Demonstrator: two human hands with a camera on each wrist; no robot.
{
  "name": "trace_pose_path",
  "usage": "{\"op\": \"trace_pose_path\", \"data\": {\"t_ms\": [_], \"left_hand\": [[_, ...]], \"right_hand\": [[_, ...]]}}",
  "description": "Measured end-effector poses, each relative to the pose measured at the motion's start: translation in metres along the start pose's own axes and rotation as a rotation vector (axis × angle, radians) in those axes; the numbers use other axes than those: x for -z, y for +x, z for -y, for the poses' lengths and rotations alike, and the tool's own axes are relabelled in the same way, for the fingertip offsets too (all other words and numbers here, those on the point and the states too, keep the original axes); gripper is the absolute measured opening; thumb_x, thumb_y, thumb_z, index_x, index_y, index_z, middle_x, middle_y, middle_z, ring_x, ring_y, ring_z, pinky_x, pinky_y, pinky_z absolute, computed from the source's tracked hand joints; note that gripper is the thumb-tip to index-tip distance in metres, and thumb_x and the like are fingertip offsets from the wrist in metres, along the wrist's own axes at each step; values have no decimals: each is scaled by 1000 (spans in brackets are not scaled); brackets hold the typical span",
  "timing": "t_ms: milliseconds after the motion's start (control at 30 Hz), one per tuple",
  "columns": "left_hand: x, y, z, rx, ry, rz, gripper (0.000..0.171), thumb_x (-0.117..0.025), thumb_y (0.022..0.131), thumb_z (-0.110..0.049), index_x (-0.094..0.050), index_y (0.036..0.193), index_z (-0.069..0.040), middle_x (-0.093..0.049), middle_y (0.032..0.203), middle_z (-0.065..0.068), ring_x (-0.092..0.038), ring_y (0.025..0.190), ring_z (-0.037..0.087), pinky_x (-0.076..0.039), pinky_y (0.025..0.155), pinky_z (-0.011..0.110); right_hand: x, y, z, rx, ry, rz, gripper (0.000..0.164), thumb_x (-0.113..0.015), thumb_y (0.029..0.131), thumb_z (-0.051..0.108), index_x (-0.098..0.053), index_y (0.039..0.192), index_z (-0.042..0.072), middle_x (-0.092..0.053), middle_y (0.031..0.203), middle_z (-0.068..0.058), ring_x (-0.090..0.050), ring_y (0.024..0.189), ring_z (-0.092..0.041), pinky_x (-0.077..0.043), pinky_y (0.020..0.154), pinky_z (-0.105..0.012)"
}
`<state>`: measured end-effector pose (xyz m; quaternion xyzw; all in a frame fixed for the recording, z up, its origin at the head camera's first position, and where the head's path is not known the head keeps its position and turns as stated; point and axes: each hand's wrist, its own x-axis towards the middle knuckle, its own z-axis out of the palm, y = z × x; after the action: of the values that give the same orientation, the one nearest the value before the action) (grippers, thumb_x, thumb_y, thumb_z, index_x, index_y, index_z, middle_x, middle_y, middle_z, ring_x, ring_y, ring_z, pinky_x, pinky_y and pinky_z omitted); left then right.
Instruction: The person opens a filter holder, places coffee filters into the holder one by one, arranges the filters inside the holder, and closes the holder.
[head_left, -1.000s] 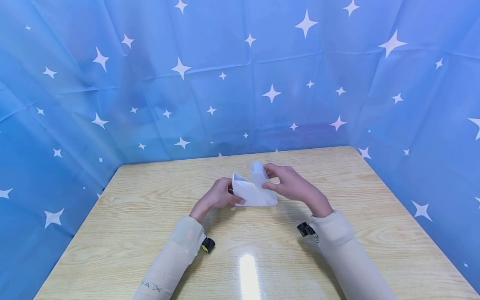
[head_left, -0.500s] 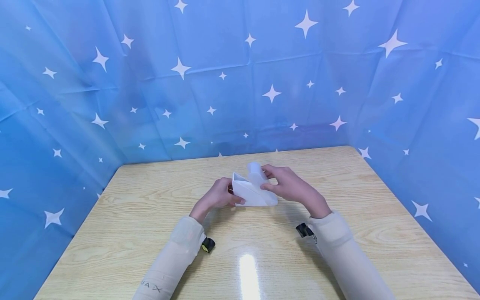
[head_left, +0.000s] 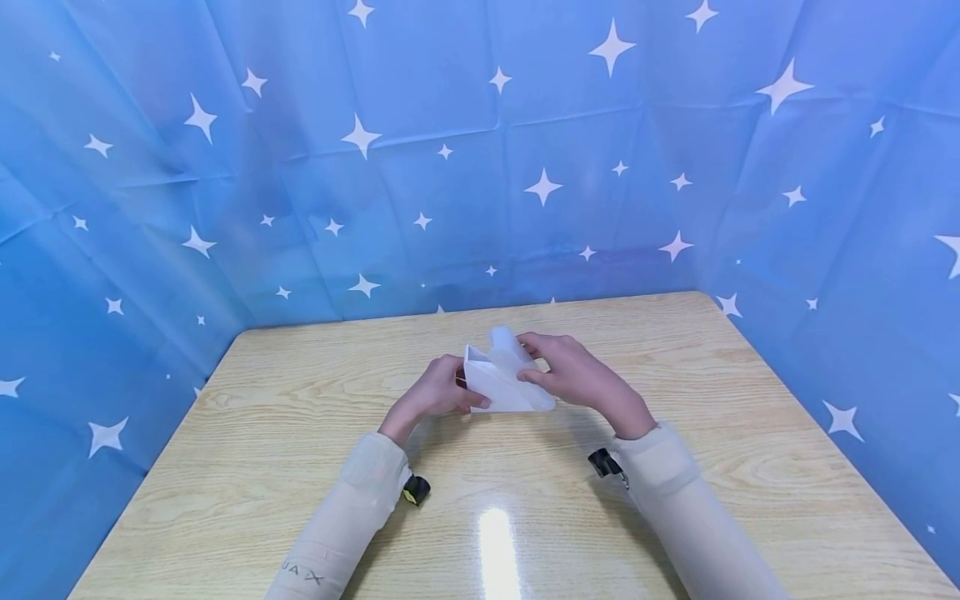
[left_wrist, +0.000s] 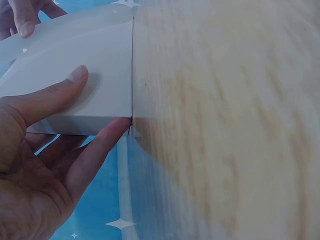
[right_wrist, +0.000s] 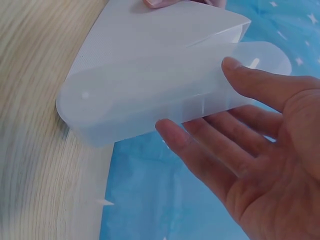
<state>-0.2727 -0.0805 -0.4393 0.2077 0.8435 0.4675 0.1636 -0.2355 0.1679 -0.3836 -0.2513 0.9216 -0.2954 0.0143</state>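
Note:
In the head view a white box (head_left: 487,387) with a slanted, open top stands at mid-table. My left hand (head_left: 438,387) grips its left end, the thumb (left_wrist: 65,92) on the near broad face and the fingers around the narrow side. Along the slanted right edge lies a long translucent case (right_wrist: 145,97) with rounded ends, leaning up and to the left. My right hand (head_left: 573,371) holds this case, thumb on one face and fingers on the opposite side. The case's lower end meets the box's lower right corner; whether the two are joined, I cannot tell.
A wood-grain table (head_left: 300,467) lies under both hands. Behind it and at both sides hangs a blue cloth (head_left: 450,100) with white stars. Dark clips (head_left: 416,490) hang near the cuffs. A bright light reflection (head_left: 497,550) shows at the front.
The translucent case's upper end has swung left toward the white box, its lower end staying about where it was. The right hand has moved slightly left with it; the left hand keeps its place.

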Motion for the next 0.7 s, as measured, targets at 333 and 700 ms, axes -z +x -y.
{"op": "trace_pose_path", "data": {"t_ms": [333, 700], "left_hand": [[0, 1, 1, -3, -3, 6, 40, -85, 85, -9, -71, 122, -12, -75, 104, 9, -69, 78, 18, -65, 68, 42], [0, 1, 2, -17, 7, 6, 39, -85, 85, -9, -71, 122, -12, -75, 105, 9, -69, 78, 18, -65, 68, 42]], "right_hand": [[-3, 0, 3, -11, -23, 5, 53, -70, 100, 21, -53, 147, 4, -70, 133, -15, -68, 121, -31, -59, 96, -48], [-5, 1, 4, 17, -56, -2, 52, -72, 99, 21, -55, 145, 5, -71, 131, -13, -69, 118, -30, -59, 95, -47]]}}
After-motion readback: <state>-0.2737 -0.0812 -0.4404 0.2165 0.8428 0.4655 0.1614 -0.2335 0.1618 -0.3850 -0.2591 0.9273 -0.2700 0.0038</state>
